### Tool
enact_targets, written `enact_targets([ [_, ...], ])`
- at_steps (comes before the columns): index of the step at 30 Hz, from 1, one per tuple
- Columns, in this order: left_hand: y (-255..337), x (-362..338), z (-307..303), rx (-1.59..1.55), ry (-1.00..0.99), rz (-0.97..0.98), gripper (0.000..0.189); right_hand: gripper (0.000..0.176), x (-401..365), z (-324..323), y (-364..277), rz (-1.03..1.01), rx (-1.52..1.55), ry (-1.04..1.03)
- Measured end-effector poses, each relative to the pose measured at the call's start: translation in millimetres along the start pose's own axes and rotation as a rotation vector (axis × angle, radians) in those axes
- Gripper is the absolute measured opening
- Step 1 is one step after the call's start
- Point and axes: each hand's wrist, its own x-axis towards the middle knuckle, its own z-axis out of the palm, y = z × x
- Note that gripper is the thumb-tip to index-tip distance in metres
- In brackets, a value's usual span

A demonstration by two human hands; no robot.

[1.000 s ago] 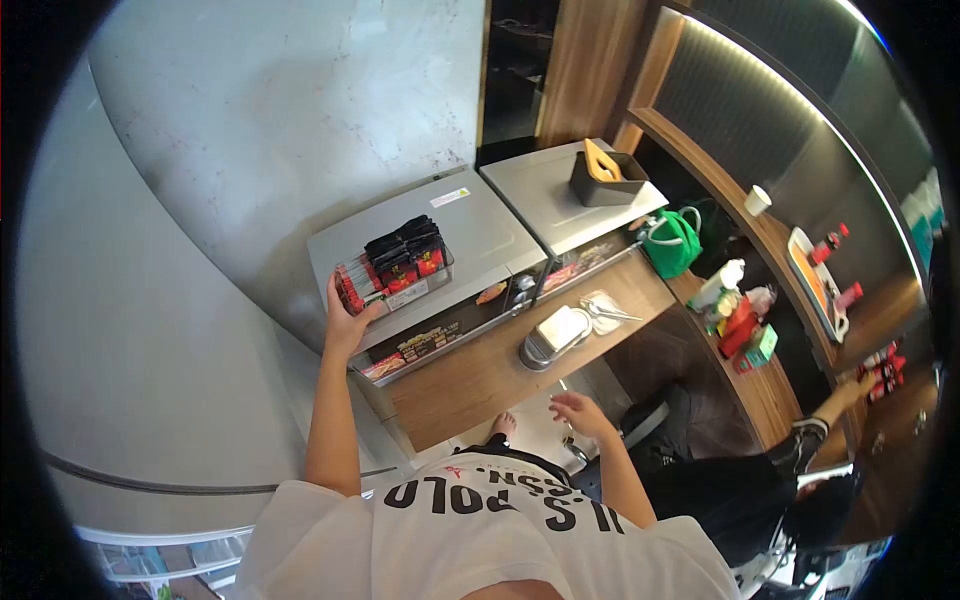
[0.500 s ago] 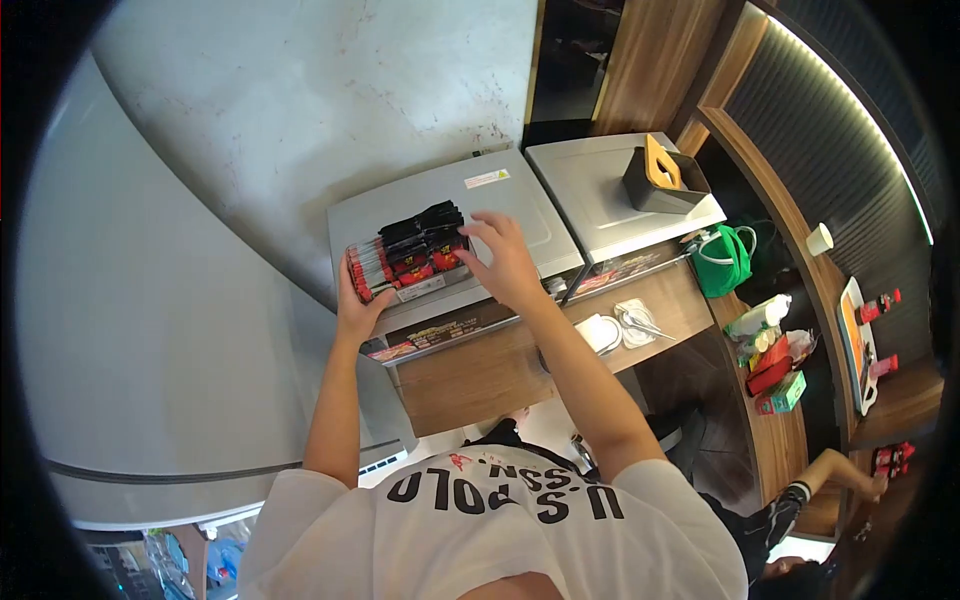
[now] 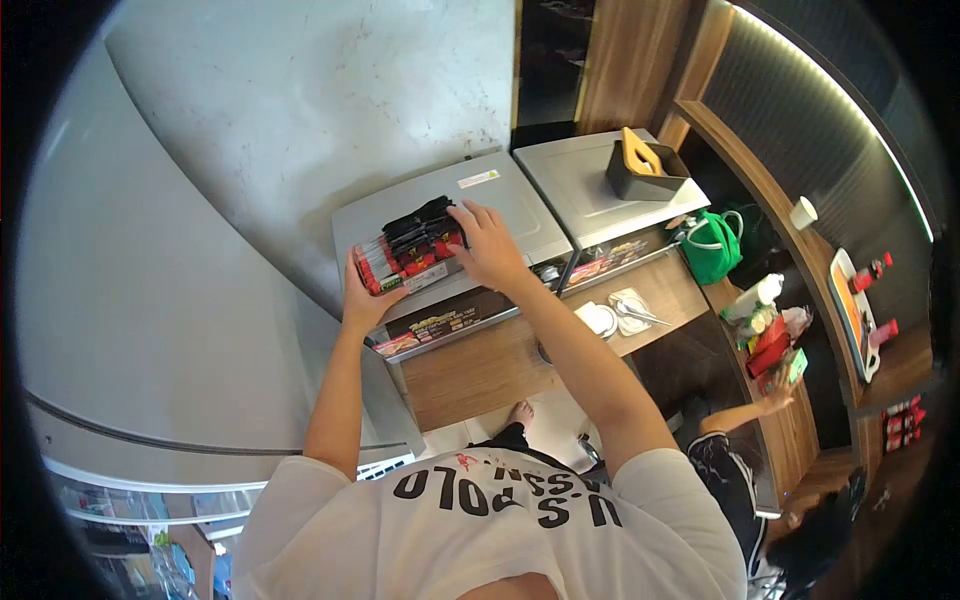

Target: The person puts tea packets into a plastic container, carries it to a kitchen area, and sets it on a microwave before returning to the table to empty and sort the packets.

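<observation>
Arms outstretched, my left hand (image 3: 365, 298) clasps one end of the clear plastic tray of red-and-black packets (image 3: 412, 248) atop the grey metal cabinet (image 3: 505, 205). My right hand (image 3: 487, 250) rests spread-fingered on the other end.

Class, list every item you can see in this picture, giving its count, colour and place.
machines: two, grey, side by side against the wall
packet tray: one, clear, filled with red and black packets, on the left of the two
bin: one, dark, with an orange item inside, on the right of the two
counter: one, wooden, below them
bag: one, green, past the counter's right end
cup: one, white, right of the bag, higher up
co-worker's hand: one, lower right
left hand: gripping the tray's left end
right hand: resting on the tray's right end
</observation>
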Motion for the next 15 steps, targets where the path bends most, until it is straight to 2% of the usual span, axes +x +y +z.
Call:
enact_targets([
  [1,2.4,-0.5,-1.0,-0.044,-0.009,0.002,0.12,0.063,-8.6,2.8,-2.8,0.091,0.046,0.078],
  [3,1.6,-5.6,-1.1,-0.132,-0.03,0.003,0.12,0.064,-28.1,24.5,8.9,0.392,0.376,-0.048],
  [4,4.7,-9.2,1.3,-0.302,-0.032,-0.027,0.118,0.066,-36.1,30.5,10.5,0.538,0.544,-0.107],
  [7,4.9,-27.3,0.9,-0.273,0.036,0.069,0.116,0.063,-51.8,20.6,-7.6,0.552,0.961,-0.089],
  [9,27.7,-48.0,-8.9,-0.271,0.029,0.091,0.119,0.06,-74.8,4.1,-28.3,0.493,0.937,0.045],
  [11,39.1,-74.3,-12.1,-0.383,0.001,0.101,0.124,0.049,-105.6,-21.2,-41.4,0.628,1.07,0.107],
  [13,52.2,-100.6,-15.3,-0.553,-0.122,0.091,0.127,0.047,-145.4,-65.2,-67.8,0.856,1.24,0.145],
  [15,83.9,-135.9,-21.4,-0.541,-0.231,0.08,0.131,0.043,-196.8,-93.0,-101.4,0.714,1.701,0.268],
])
